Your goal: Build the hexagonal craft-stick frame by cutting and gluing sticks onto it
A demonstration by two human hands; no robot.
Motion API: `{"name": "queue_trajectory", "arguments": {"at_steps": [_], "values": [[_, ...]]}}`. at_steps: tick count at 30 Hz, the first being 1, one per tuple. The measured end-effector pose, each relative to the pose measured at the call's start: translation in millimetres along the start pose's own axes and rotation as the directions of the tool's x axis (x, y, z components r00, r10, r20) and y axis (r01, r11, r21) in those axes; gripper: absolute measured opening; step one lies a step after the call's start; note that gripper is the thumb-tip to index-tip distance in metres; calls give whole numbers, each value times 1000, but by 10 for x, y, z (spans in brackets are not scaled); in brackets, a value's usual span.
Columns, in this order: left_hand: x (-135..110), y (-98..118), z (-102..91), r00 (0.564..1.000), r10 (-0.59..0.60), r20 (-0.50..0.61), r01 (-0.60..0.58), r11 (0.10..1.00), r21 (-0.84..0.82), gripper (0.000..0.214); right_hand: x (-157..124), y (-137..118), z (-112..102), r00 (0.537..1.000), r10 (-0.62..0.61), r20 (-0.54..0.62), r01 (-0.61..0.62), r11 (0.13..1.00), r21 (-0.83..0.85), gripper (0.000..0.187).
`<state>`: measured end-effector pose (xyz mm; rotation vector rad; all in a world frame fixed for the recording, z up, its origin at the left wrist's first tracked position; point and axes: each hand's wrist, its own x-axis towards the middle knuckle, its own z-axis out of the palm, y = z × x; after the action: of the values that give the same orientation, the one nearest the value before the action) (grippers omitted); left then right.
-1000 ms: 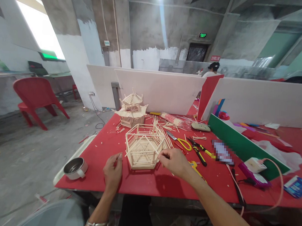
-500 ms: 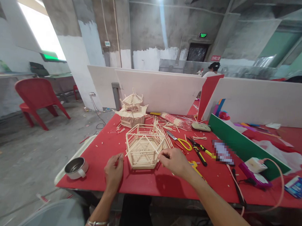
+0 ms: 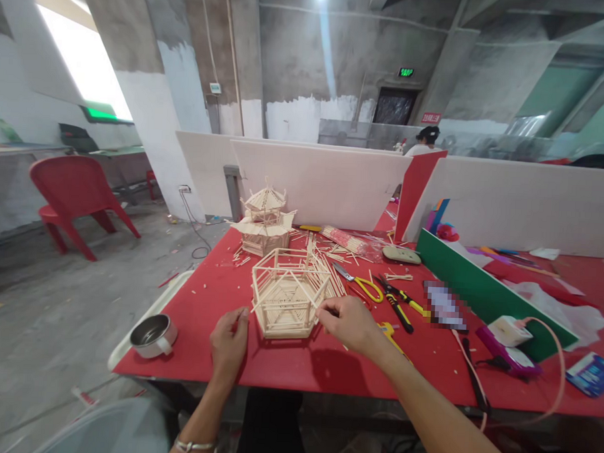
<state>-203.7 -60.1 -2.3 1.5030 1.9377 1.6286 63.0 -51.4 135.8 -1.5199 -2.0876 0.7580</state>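
Note:
A hexagonal frame of thin wooden sticks (image 3: pixel 288 293) stands on the red table (image 3: pixel 296 366) in front of me. My right hand (image 3: pixel 350 325) touches its right side with thumb and fingers pinched together at the frame's edge. My left hand (image 3: pixel 229 342) rests on the table just left of the frame, its fingers curled with a thin stick between them. Behind the frame stands a finished stick pagoda (image 3: pixel 265 219), and loose sticks (image 3: pixel 325 267) lie scattered to the right.
Yellow-handled scissors (image 3: pixel 362 282), pliers (image 3: pixel 396 304) and a cutter lie right of the frame. A steel cup (image 3: pixel 152 335) sits at the table's left corner. A green board (image 3: pixel 484 294), white partitions, a glue gun with cable (image 3: pixel 509 356) and a red chair (image 3: pixel 76 193) stand around.
Almost nothing differs; both hands stay at the hexagonal frame, and the view has drifted a little.

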Motion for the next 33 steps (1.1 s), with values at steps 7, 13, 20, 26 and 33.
{"name": "queue_trajectory", "arguments": {"at_steps": [7, 13, 20, 26, 33], "values": [[1, 56, -16, 1000, 26, -3, -26, 999, 29, 32, 1, -28, -22, 1000, 13, 7, -13, 1000, 2, 23], [-3, 3, -11, 999, 32, -21, -31, 999, 40, 32, 11, 5, -8, 1000, 5, 6, -5, 1000, 6, 24], [-8, 18, -5, 1000, 23, -20, -23, 999, 23, 33, 9, 8, -5, 1000, -1, 5, 1, 1000, 14, 24], [-14, -7, -6, 999, 30, -32, -29, 999, 27, 32, 11, 6, -5, 1000, 7, 5, -7, 1000, -11, 24], [-34, 40, -32, 996, 51, -76, -50, 998, 24, 30, 5, 16, 2, 1000, 0, 3, 0, 1000, 2, 25]]}}
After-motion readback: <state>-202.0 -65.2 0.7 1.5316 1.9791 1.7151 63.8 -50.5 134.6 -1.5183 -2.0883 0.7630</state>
